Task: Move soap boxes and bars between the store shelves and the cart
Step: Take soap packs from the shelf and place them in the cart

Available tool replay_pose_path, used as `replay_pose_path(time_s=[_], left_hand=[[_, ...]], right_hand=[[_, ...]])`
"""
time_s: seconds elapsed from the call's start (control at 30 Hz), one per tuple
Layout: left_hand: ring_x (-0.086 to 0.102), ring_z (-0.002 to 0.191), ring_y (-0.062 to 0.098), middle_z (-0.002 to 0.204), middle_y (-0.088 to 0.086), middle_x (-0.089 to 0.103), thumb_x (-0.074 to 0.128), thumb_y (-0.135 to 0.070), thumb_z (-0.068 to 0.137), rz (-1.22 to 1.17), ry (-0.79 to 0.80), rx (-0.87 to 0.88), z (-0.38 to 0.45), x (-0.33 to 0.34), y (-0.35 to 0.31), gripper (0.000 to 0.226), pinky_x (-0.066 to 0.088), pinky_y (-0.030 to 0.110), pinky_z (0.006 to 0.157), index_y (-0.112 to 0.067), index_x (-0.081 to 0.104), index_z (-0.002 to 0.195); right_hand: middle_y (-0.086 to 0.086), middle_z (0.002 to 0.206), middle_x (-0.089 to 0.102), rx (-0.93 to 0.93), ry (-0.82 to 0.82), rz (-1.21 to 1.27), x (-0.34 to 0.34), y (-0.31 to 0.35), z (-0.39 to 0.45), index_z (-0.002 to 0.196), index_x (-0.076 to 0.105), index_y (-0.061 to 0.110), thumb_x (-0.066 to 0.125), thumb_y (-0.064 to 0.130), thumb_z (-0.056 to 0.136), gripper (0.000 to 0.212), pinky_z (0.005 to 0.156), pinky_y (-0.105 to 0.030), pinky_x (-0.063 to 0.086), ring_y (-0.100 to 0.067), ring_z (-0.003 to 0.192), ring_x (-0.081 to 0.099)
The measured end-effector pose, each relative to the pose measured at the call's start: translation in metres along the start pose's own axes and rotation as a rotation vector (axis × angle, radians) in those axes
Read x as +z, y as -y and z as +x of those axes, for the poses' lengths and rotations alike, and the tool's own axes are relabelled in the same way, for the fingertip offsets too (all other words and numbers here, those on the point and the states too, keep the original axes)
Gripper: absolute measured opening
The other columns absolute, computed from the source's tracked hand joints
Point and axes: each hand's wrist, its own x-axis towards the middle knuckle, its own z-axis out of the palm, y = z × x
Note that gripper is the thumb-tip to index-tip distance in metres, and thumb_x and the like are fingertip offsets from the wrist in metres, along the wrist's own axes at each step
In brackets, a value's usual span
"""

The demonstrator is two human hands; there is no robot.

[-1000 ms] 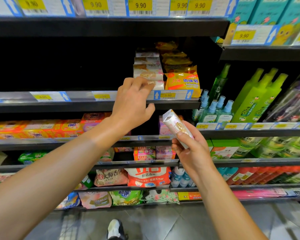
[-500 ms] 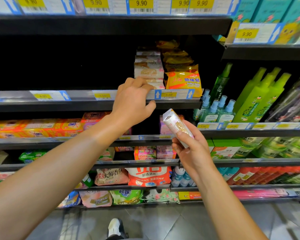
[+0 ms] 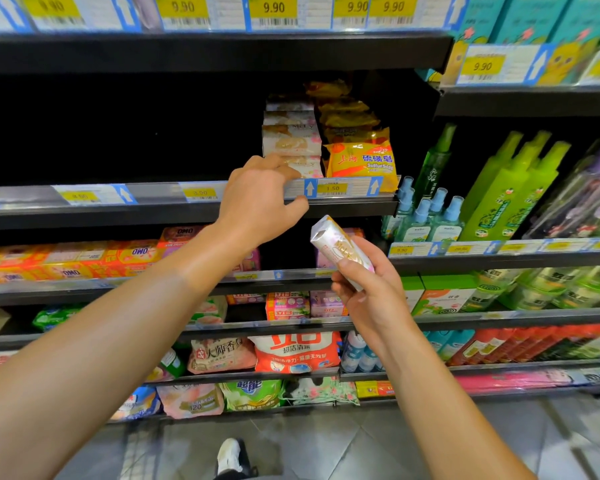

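Note:
A stack of white soap boxes [image 3: 291, 140] stands on the upper shelf, beside yellow sulfur soap packs [image 3: 361, 161]. My left hand [image 3: 260, 199] reaches up to the shelf's front rail. Its fingers curl over the rail onto the lowest white box [image 3: 307, 168], and its thumb lies under the rail. Lower and to the right, my right hand [image 3: 368, 289] grips a white and pink soap box [image 3: 336, 247], tilted with one end pointing up and left.
The price rail [image 3: 343, 188] runs along the shelf's front edge. The shelf left of the stack is dark. Green and blue spray bottles [image 3: 430, 216] stand to the right. Orange soap packs [image 3: 84, 261] and detergent bags [image 3: 295, 351] fill lower shelves. My shoe [image 3: 229, 455] is on the floor.
My left hand has settled slightly lower on the shelf edge, its thumb closing under the rail. My right hand and its box have barely moved.

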Motion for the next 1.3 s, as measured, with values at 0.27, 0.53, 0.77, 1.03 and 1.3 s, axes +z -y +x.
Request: replay_pose_path(time_s=[0.27, 0.53, 0.77, 1.03, 1.3], left_hand=[[0.043, 0.124, 0.029, 0.141, -0.002, 0.054, 0.057, -0.044, 0.089, 0.088, 0.009, -0.003, -0.005, 0.001, 0.003, 0.053, 0.036, 0.04, 0.102, -0.023, 0.055, 0.138], [0.044, 0.124, 0.026, 0.141, -0.006, 0.054, 0.054, -0.053, 0.09, 0.065, 0.031, -0.063, 0.001, -0.005, -0.002, 0.05, 0.04, 0.04, 0.099, -0.027, 0.06, 0.132], [0.038, 0.13, 0.024, 0.145, -0.003, 0.046, 0.057, -0.053, 0.09, -0.012, 0.031, -0.073, 0.003, -0.005, 0.004, 0.059, 0.034, 0.037, 0.104, -0.022, 0.053, 0.139], [0.037, 0.133, 0.023, 0.15, -0.006, 0.044, 0.056, -0.055, 0.09, 0.017, 0.087, -0.053, 0.002, -0.006, 0.006, 0.059, 0.029, 0.038, 0.107, -0.025, 0.051, 0.142], [0.037, 0.134, 0.023, 0.145, -0.004, 0.049, 0.057, -0.053, 0.087, -0.087, 0.062, -0.059, 0.001, -0.008, 0.009, 0.06, 0.03, 0.036, 0.108, -0.025, 0.052, 0.14]], right_hand=[[-0.006, 0.101, 0.068, 0.002, -0.009, 0.006, -0.001, 0.001, -0.004, 0.114, 0.065, 0.02, 0.062, -0.002, 0.089, 0.033, 0.064, -0.025, 0.052, -0.014, 0.073, 0.061], [-0.008, 0.102, 0.068, 0.01, -0.025, 0.005, -0.004, 0.002, -0.01, 0.117, 0.064, 0.019, 0.062, -0.003, 0.089, 0.035, 0.063, -0.024, 0.052, -0.015, 0.072, 0.061], [-0.009, 0.103, 0.068, 0.018, -0.033, 0.006, -0.005, 0.0, -0.011, 0.121, 0.063, 0.017, 0.062, -0.004, 0.089, 0.039, 0.063, -0.024, 0.052, -0.014, 0.071, 0.061], [-0.009, 0.104, 0.068, 0.025, -0.036, 0.008, -0.003, -0.004, -0.009, 0.124, 0.061, 0.017, 0.063, -0.004, 0.088, 0.042, 0.064, -0.025, 0.052, -0.015, 0.072, 0.061], [-0.013, 0.115, 0.064, 0.005, -0.027, -0.061, -0.001, -0.003, -0.005, 0.12, 0.062, 0.02, 0.065, -0.006, 0.087, 0.042, 0.064, -0.025, 0.053, -0.018, 0.08, 0.061]])
